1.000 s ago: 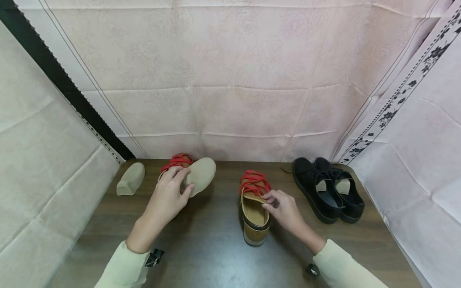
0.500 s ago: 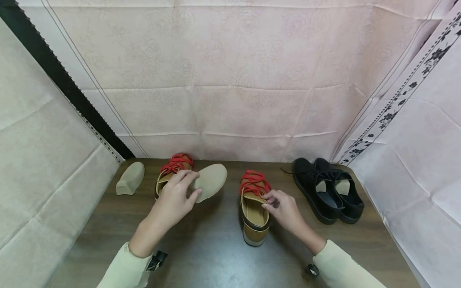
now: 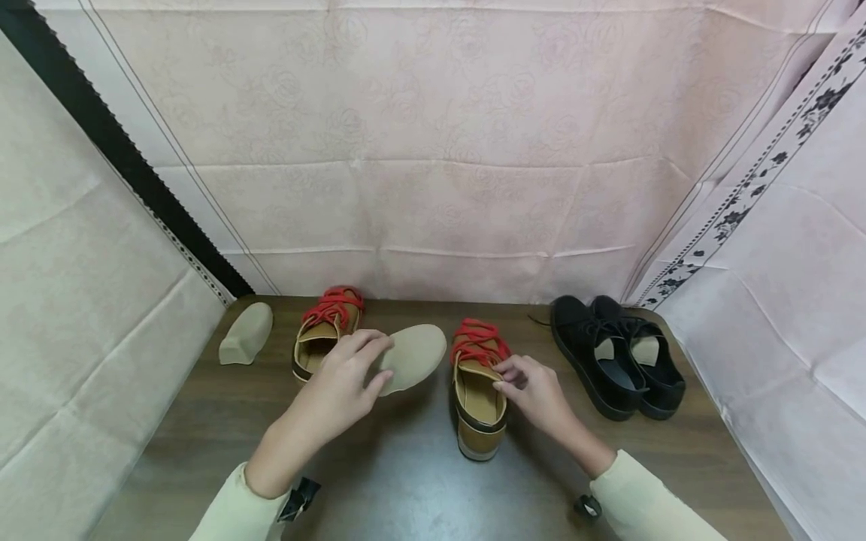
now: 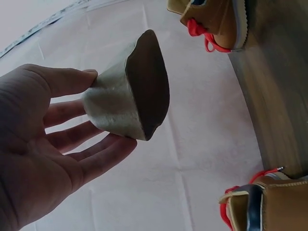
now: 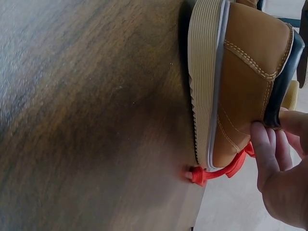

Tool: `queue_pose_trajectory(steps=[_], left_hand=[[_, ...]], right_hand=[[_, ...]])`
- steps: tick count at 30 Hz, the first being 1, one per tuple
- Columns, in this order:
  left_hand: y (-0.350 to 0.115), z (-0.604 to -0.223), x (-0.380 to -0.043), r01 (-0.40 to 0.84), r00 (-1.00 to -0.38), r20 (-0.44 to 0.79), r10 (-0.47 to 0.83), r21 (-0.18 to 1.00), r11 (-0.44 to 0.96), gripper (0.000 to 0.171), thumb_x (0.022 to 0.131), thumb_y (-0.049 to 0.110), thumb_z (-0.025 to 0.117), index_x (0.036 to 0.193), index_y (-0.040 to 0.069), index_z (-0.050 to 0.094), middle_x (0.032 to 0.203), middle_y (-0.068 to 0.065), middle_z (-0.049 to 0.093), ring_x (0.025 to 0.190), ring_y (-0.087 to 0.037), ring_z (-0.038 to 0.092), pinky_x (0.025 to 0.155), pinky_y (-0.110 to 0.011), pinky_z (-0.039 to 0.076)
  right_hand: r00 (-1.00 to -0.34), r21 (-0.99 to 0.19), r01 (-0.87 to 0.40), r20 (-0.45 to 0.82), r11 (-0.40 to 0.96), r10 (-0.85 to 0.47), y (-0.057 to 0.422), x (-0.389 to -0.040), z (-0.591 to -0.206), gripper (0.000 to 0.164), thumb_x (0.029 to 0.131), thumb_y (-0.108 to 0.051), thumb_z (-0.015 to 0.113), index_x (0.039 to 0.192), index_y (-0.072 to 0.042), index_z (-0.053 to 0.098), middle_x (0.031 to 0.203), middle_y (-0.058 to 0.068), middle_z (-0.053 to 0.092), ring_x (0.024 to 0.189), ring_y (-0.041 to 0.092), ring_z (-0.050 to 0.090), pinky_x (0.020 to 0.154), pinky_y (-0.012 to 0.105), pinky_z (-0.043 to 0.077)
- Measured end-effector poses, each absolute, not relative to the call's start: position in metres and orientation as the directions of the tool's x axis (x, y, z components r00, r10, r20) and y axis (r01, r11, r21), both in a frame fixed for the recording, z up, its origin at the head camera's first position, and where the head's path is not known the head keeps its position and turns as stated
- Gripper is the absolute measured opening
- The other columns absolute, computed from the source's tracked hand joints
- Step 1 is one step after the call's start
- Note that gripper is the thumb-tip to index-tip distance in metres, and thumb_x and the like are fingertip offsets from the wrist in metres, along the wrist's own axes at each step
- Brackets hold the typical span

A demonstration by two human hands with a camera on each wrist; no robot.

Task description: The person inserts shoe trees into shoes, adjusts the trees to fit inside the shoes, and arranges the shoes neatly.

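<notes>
My left hand (image 3: 348, 387) pinches a cream moulded shoe insert (image 3: 414, 357) between thumb and fingers, held in the air between two tan shoes. In the left wrist view, the insert (image 4: 113, 103) is a hollow shell with a dark open side. My right hand (image 3: 534, 391) grips the collar of the right tan shoe (image 3: 479, 436), which has red laces and stands with its opening bare. Thumb and fingers (image 5: 264, 149) pinch the dark padded edge in the right wrist view. The other tan shoe (image 3: 314, 349) stands to the left, its opening partly behind my left hand.
A second cream shoe insert (image 3: 246, 334) lies at the table's far left. At the right stands a pair of black lace-up shoes (image 3: 602, 368) with pale pieces inside. The wooden table (image 3: 406, 481) ends at a pale cloth wall (image 3: 440, 210), with more cloth on both sides.
My left hand has carried the insert rightward and slightly nearer, away from the left tan shoe, whose opening now shows. My right hand stays on the right shoe's collar.
</notes>
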State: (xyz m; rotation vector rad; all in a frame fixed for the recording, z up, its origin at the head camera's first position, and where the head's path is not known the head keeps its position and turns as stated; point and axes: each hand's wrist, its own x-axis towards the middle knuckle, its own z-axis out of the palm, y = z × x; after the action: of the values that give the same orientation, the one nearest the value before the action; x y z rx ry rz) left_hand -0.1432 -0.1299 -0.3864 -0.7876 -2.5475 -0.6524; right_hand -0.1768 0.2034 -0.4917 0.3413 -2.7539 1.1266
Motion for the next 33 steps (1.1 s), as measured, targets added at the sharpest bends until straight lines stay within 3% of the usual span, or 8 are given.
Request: queue_pose_trajectory(steps=[14, 33], left_hand=[[-0.119, -0.378, -0.131, 0.638, -0.746, 0.449, 0.491, 0.27, 0.721, 0.041, 0.089, 0.018, 0.082, 0.125, 0.006, 0.069, 0.124, -0.006, 0.067, 0.112, -0.023, 0.064, 0.097, -0.04, 0.056], [-0.108, -0.381, -0.123, 0.665, -0.745, 0.372, 0.554, 0.343, 0.663, 0.039, 0.092, 0.022, 0.079, 0.128, 0.012, 0.068, 0.127, 0.001, 0.068, 0.113, -0.016, 0.065, 0.095, -0.035, 0.057]], right_hand=[[-0.961, -0.681, -0.272, 0.221, 0.68, -0.164, 0.205, -0.179, -0.492, 0.022, 0.084, -0.012, 0.086, 0.103, -0.018, 0.075, 0.088, -0.003, 0.066, 0.08, 0.01, 0.065, 0.073, 0.026, 0.059], [-0.97, -0.716, -0.242, 0.189, 0.655, -0.152, 0.206, -0.178, -0.489, 0.021, 0.086, -0.009, 0.084, 0.103, -0.02, 0.076, 0.088, -0.003, 0.067, 0.083, 0.011, 0.065, 0.075, 0.028, 0.058]])
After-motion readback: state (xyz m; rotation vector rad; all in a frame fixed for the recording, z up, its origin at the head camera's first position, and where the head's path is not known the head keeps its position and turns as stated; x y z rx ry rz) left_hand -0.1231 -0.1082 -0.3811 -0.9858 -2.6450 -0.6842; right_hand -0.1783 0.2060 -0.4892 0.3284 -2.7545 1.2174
